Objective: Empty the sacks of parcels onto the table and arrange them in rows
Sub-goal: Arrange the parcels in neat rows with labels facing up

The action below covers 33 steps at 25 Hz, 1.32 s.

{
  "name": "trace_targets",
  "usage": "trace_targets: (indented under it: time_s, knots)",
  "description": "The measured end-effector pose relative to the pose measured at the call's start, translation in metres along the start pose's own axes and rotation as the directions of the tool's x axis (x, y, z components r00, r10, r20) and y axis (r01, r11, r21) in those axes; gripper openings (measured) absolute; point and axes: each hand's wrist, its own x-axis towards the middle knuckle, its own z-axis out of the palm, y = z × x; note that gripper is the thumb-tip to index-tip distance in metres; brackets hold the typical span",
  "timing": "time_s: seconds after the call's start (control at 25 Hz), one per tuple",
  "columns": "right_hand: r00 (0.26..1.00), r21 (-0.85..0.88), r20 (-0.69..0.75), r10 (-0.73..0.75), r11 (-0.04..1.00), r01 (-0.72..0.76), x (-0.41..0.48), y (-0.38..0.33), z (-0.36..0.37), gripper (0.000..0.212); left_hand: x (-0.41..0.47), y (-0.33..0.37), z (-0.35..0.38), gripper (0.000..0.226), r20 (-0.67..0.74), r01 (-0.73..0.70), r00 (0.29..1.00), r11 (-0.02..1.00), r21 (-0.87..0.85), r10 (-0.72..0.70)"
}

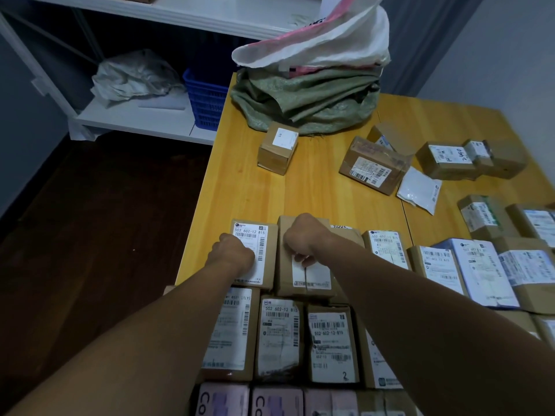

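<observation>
1. Nudging two boxes into line looks like the step here. The labelled box (pixel 250 232) and the plain box (pixel 312 280) sit side by side, touching, at the far end of the rows (pixel 279 334), near the left edge of the surface (pixel 240 190).
2. The left hand (pixel 232 250) rests on the labelled box and the right hand (pixel 303 238) on the plain box. Both sets of fingers are curled under and mostly hidden behind the knuckles, so I can't tell if they're pinching an edge or just pressing down.
3. Handling-wise, my guess is small taped cardboard: stiff, probably light, with tape and glossy labels that could be a bit slick. I'd take them by the two long sides, or simply slide them flat.
4. Further out, loose boxes (pixel 277 148) and a white mailer (pixel 419 189) are scattered well apart, not yet in rows. The mailer looks soft, so pick it up by an edge.
5. A green sack (pixel 306 97) is slumped at the far end with a white sack (pixel 324 43) on top. I can't see whether anything's left inside.
6. Off the surface to the left there's a white shelf (pixel 135 121) with a blue basket (pixel 204 97).
</observation>
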Motion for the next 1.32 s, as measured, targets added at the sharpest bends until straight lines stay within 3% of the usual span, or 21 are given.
trace_targets:
  time_s: [0.28, 0.6, 0.76, 0.92, 1.08, 1.32]
  knots:
    - [0.998, 0.029, 0.067, -0.022, 0.999, 0.020, 0.010, 0.014, 0.001, 0.015, 0.000, 0.008, 0.005, 0.049, -0.071, -0.014, 0.997, 0.994, 0.110, 0.022]
    - [0.998, 0.044, 0.059, -0.025, 0.999, 0.022, 0.014, 0.024, -0.019, 0.019, -0.014, 0.022, 0.000, 0.062, -0.119, 0.011, 0.993, 0.996, 0.089, -0.001]
    - [0.999, 0.044, 0.001, -0.036, 0.998, 0.036, 0.016, 0.032, -0.051, 0.018, -0.030, 0.068, 0.002, 0.052, -0.242, -0.167, 0.951, 0.978, 0.128, 0.194]
    - [0.988, -0.002, -0.151, -0.028, 1.000, 0.028, 0.027, 0.049, -0.096, 0.015, -0.037, 0.127, 0.024, 0.050, -0.234, -0.386, 0.892, 0.921, 0.056, 0.388]
    - [0.957, -0.171, -0.288, -0.033, 0.985, -0.018, 0.048, 0.076, -0.140, 0.012, -0.029, 0.179, 0.058, 0.063, -0.199, -0.509, 0.843, 0.861, 0.009, 0.500]
    - [0.900, -0.341, -0.418, -0.127, 0.940, -0.026, 0.101, 0.106, -0.192, 0.063, 0.000, 0.227, 0.100, 0.066, -0.190, -0.544, 0.826, 0.839, -0.015, 0.531]
